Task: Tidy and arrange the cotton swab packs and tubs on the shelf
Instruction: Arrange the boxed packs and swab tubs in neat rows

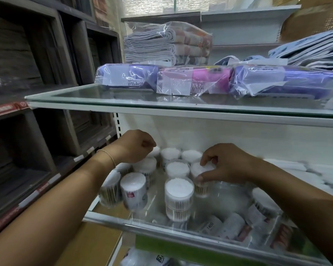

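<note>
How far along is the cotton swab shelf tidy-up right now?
Done: several upright tubs stand grouped centrally. In hand: the right hand grips one tub by its top; the left hand is over a back tub, grip hidden. Left: toppled tubs lying at the front right.

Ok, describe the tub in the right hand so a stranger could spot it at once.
Look at the lower shelf, under the glass shelf, where clear round tubs of swabs stand in a cluster. In its right-hand row, directly behind the front tub, stands the tub. It alone has the right hand pinching its lid, thumb in front.
</note>
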Demonstrator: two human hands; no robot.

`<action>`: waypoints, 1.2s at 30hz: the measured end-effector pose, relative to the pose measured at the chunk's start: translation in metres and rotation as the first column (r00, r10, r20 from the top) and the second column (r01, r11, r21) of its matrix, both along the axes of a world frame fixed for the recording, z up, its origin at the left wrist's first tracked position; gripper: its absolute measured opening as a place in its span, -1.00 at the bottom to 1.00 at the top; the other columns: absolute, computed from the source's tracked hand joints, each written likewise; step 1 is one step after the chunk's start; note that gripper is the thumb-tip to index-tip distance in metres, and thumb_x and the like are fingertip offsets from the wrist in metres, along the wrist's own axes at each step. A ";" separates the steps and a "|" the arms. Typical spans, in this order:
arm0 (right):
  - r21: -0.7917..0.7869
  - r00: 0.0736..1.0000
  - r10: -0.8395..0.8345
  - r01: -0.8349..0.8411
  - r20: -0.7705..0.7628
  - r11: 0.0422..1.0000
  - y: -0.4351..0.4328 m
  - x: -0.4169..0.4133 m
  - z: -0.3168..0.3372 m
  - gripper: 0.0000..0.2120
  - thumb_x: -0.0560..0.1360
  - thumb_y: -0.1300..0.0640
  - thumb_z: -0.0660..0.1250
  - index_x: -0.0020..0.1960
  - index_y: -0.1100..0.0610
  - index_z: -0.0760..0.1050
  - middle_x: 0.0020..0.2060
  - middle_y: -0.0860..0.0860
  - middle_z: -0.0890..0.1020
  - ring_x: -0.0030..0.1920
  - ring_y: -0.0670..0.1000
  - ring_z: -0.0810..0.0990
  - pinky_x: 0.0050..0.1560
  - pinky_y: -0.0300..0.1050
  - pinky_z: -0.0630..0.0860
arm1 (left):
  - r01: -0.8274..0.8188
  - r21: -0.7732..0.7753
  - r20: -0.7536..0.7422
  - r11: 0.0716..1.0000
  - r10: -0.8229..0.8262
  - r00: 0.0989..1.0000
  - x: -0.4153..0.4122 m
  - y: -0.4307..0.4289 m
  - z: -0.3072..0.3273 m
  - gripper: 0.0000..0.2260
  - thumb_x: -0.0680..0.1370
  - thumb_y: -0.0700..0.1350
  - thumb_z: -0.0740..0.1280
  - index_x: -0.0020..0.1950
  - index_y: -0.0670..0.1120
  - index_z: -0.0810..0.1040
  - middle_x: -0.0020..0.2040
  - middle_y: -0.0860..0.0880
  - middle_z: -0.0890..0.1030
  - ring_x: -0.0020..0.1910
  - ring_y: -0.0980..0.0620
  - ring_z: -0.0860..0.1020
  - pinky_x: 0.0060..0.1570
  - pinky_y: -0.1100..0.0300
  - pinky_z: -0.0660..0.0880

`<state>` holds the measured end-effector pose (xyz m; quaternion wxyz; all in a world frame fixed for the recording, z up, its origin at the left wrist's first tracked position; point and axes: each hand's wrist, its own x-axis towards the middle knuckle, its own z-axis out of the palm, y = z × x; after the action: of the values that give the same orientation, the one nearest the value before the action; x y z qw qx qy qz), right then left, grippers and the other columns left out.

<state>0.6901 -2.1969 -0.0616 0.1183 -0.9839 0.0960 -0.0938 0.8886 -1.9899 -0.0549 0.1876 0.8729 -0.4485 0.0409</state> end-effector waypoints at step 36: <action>0.048 0.993 -0.073 0.069 0.098 0.996 0.030 -0.002 0.006 -0.84 0.55 -0.01 0.34 0.00 0.00 0.67 -0.11 -0.16 0.58 -0.04 -0.11 0.54 -0.08 -0.27 0.36 | -0.021 0.314 0.054 0.949 0.004 0.999 -0.063 0.054 0.017 -0.63 0.30 0.30 0.46 -0.06 0.15 0.45 -0.06 0.16 0.53 -0.08 0.13 0.53 -0.05 0.12 0.55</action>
<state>0.6882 -2.1673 -0.0560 0.1415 -0.9711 0.1270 -0.1446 0.8259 -1.9360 -0.0379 0.0342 0.8931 -0.4485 -0.0068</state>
